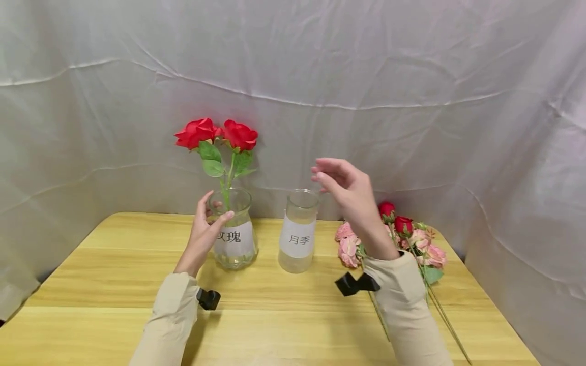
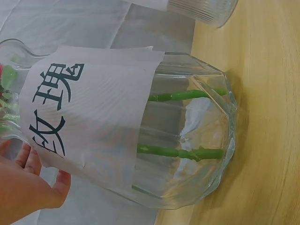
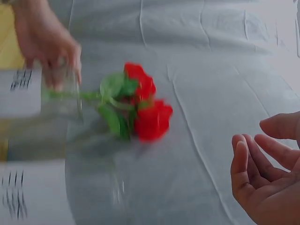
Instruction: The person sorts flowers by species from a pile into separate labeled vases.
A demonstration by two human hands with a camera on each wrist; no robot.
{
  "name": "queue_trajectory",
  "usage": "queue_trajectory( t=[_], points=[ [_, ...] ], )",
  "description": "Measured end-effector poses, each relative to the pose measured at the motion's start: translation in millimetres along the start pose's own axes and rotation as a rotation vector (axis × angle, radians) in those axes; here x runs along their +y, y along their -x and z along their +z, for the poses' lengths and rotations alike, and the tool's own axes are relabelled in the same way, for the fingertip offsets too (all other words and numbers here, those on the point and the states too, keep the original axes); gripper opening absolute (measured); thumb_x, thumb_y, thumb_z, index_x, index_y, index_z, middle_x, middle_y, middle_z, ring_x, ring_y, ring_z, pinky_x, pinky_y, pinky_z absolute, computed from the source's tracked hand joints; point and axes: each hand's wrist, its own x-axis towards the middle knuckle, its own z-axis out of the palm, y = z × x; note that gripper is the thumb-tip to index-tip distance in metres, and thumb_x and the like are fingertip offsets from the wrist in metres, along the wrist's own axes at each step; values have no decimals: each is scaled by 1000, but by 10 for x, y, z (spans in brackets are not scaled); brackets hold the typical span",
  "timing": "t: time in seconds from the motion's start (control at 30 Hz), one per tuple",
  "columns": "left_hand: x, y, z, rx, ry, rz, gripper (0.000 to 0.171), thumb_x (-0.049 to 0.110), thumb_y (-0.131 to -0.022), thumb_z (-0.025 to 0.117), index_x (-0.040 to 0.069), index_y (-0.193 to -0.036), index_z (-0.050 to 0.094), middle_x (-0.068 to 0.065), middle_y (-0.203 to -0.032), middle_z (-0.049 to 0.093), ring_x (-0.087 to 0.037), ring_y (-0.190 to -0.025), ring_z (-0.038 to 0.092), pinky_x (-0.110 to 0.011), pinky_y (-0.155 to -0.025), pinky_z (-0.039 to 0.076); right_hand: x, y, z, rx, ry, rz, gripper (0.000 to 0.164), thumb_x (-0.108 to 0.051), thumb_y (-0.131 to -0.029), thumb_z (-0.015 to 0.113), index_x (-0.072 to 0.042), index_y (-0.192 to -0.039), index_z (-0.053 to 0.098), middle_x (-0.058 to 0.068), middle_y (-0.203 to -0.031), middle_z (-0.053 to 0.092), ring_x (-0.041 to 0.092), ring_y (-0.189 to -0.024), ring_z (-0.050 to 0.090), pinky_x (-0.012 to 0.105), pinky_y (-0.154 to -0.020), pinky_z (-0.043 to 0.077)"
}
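My left hand (image 1: 206,231) grips a clear glass vase (image 1: 235,256) near its neck, thumb in front and fingers round the far side. Two red roses (image 1: 240,135) with green leaves stand in this vase; in the left wrist view two green stems (image 2: 187,153) reach down towards its base. A white paper label (image 2: 93,112) with black characters covers part of the glass. My right hand (image 1: 350,190) hangs in the air, up and right of a second labelled glass vase (image 1: 295,262). Its fingers are loosely bent and hold nothing.
On the right of the wooden table (image 1: 256,325) lie pink flowers (image 1: 349,251) and red rosebuds (image 1: 404,225), their long stems (image 1: 441,310) pointing to the front edge. My right forearm covers part of them. A grey cloth (image 1: 293,76) hangs behind and beside the table.
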Motion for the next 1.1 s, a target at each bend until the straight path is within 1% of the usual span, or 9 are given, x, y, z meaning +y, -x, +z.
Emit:
queue_trajectory(
  t=[0.03, 0.1, 0.23, 0.3, 0.37, 0.53, 0.7, 0.83, 1.1],
  points=[
    [0, 0, 2, -2, 0, -1, 79, 20, -93, 62, 17, -155, 12, -15, -140, 34, -27, -126, 30, -35, -101, 29, 29, 31, -79, 15, 15, 3, 28, 2, -93, 60, 11, -120, 59, 26, -110, 64, 15, -91, 65, 28, -75, 53],
    [-6, -2, 16, -4, -1, 4, 79, 20, -93, 62, 17, -155, 12, -15, -139, 34, -26, -125, 31, -34, -100, 30, 81, 108, -253, 46, 24, 22, 29, 0, -93, 61, 10, -120, 59, 19, -108, 66, 14, -91, 66, 26, -74, 52],
    [-18, 3, 37, -16, 0, 6, 79, 20, -94, 61, 16, -155, 11, -16, -140, 33, -26, -125, 30, -34, -99, 29, 209, 295, -597, 106, 18, 62, 27, -9, -95, 62, 2, -120, 62, 5, -104, 68, 14, -93, 65, 23, -76, 51],
    [-12, 2, 38, -15, 4, 4, 79, 20, -94, 61, 16, -154, 12, -15, -140, 33, -26, -125, 30, -33, -98, 29, 266, 369, -736, 121, 5, 83, 25, -12, -95, 62, -3, -119, 63, 4, -104, 68, 14, -94, 65, 22, -78, 51],
    [-7, -2, 30, -8, 4, 0, 79, 20, -94, 61, 17, -154, 12, -15, -140, 33, -25, -125, 30, -34, -98, 29, 326, 418, -845, 129, 7, 105, 26, -13, -95, 62, -4, -119, 64, 3, -104, 68, 15, -95, 64, 21, -78, 50],
    [-13, -8, 16, 10, 11, 4, 78, 18, -93, 62, 17, -154, 13, -13, -139, 33, -24, -123, 31, -32, -97, 30, 494, 502, -1060, 129, 78, 181, 29, -17, -95, 63, -6, -122, 62, 0, -105, 67, 12, -94, 64, 17, -80, 49],
    [-19, -8, 19, -5, 18, 21, 78, 18, -93, 62, 16, -154, 14, -15, -139, 33, -28, -127, 28, -32, -98, 28, 668, 595, -1248, 116, 199, 258, 31, -21, -95, 62, -7, -123, 61, -6, -104, 66, 8, -94, 63, 15, -78, 49],
    [-23, -9, 18, -5, 17, 29, 78, 19, -92, 62, 16, -154, 14, -15, -139, 34, -27, -127, 29, -34, -99, 27, 804, 685, -1407, 98, 300, 299, 33, -24, -96, 61, -6, -124, 60, -11, -104, 65, 5, -94, 62, 14, -75, 48],
    [-32, -20, 10, 10, 16, 22, 78, 17, -91, 63, 14, -153, 15, -15, -138, 35, -25, -124, 31, -32, -97, 29, 1024, 863, -1700, 97, 305, 382, 30, -25, -95, 63, -10, -122, 63, -17, -101, 65, 1, -87, 62, 14, -73, 49]
  ],
)
